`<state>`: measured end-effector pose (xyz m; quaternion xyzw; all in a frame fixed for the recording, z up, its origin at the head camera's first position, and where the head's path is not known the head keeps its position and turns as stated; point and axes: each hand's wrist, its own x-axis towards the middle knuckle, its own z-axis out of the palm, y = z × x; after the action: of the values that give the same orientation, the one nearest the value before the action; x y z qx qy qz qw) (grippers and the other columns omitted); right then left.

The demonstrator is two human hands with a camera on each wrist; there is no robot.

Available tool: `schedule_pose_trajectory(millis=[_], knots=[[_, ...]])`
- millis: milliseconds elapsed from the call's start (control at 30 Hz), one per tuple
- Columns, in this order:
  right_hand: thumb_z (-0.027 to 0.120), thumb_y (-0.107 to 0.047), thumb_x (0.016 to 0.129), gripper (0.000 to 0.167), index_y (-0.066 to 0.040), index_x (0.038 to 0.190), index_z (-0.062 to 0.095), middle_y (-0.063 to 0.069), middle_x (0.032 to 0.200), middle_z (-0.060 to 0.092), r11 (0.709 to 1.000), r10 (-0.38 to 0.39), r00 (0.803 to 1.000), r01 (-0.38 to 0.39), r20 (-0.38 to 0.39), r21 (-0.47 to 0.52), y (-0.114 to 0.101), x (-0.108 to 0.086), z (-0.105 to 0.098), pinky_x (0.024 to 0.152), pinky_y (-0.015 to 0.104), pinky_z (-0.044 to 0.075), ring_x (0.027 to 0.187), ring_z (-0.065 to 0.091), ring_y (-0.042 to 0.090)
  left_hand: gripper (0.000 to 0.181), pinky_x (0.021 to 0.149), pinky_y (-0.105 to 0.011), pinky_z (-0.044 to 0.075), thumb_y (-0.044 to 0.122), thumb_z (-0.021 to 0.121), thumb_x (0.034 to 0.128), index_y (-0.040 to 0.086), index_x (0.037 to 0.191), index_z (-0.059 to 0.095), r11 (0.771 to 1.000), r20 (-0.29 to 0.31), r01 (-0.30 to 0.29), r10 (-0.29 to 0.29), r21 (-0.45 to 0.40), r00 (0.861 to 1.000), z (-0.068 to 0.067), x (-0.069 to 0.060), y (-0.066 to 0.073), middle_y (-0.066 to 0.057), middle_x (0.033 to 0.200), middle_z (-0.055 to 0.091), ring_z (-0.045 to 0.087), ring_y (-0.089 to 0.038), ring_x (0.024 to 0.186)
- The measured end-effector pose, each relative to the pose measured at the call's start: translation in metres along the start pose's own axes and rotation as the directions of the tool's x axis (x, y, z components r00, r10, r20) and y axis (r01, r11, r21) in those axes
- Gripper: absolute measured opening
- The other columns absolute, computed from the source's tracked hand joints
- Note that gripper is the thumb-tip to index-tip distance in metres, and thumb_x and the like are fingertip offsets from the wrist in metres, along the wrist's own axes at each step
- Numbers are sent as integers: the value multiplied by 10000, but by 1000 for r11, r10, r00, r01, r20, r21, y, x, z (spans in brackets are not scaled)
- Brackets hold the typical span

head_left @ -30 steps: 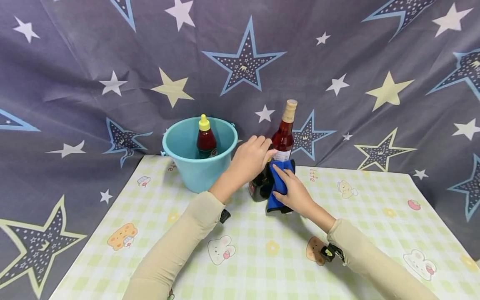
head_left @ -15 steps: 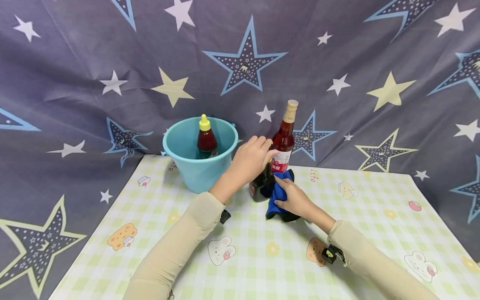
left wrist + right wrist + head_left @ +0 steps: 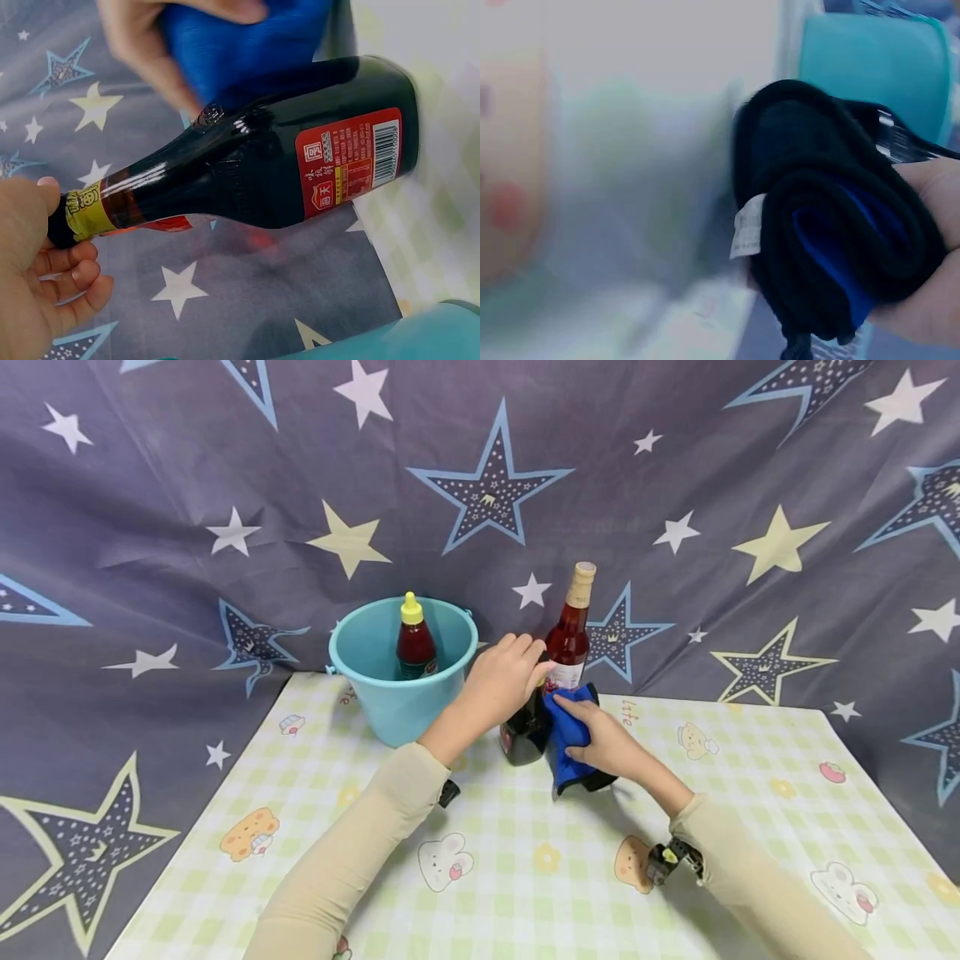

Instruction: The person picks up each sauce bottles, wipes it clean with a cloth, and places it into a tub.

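By its yellow-banded black cap, my left hand (image 3: 504, 681) pinches a dark soy sauce bottle (image 3: 255, 157) with a red label. In the left wrist view the bottle's base meets the tablecloth. A folded blue cloth with black edging (image 3: 573, 735) is gripped in my right hand (image 3: 609, 745), against the dark bottle's right side. Seen from the right wrist, the cloth is rolled in layers with a small white tag. Right behind both hands stands a taller bottle of red liquid (image 3: 570, 639) with a cream-coloured top; the cloth hides its lower part.
Left of my left hand is a light blue bucket (image 3: 390, 710). Inside it stands a dark red sauce bottle with a yellow nozzle cap (image 3: 415, 647). A green-checked tablecloth (image 3: 510, 893) covers the table, and a star-patterned curtain (image 3: 300, 443) hangs behind.
The cloth in my right hand slid down along the dark bottle, then came back up and slightly right. My left hand keeps its hold on the cap.
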<state>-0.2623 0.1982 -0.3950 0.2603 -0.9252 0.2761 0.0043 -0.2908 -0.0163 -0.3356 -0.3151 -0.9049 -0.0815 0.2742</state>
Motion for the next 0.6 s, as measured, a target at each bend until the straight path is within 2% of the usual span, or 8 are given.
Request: schedule_pose_trajectory(millis=[167, 300, 433, 600], knots=[[781, 18, 836, 777, -58, 1531, 443, 294, 1467, 512, 994, -72, 996, 76, -61, 73, -10, 7, -38, 1021, 615, 458, 1304, 518, 479, 413, 805, -299, 574, 396, 501, 1068, 63, 1250, 665, 999, 0, -12, 12, 33, 1000, 1, 0, -1, -75, 1094, 673, 615, -224, 965], [789, 17, 841, 780, -132, 1534, 462, 244, 1506, 494, 985, -107, 992, 116, -72, 129, -16, 19, -58, 1045, 618, 454, 1349, 486, 460, 435, 824, -295, 574, 405, 480, 1074, 58, 1265, 661, 999, 14, -15, 15, 46, 1000, 0, 0, -1, -76, 1103, 671, 612, -221, 973], [798, 16, 836, 776, -157, 1524, 483, 212, 1536, 477, 979, -126, 990, 134, -59, 155, -16, 26, -64, 1080, 624, 429, 1405, 439, 451, 433, 842, -301, 576, 403, 485, 1072, 57, 1262, 664, 999, 2, -17, 17, 36, 1000, 1, 1, -1, -79, 1111, 677, 622, -225, 988], [802, 14, 832, 763, -149, 1512, 499, 174, 1539, 497, 972, -134, 988, 146, -79, 181, -11, 26, -57, 1070, 598, 440, 1397, 461, 422, 427, 812, -291, 578, 400, 509, 1063, 51, 1247, 673, 999, -28, -27, 28, 42, 999, 2, 0, -1, -77, 1079, 679, 622, -218, 953]])
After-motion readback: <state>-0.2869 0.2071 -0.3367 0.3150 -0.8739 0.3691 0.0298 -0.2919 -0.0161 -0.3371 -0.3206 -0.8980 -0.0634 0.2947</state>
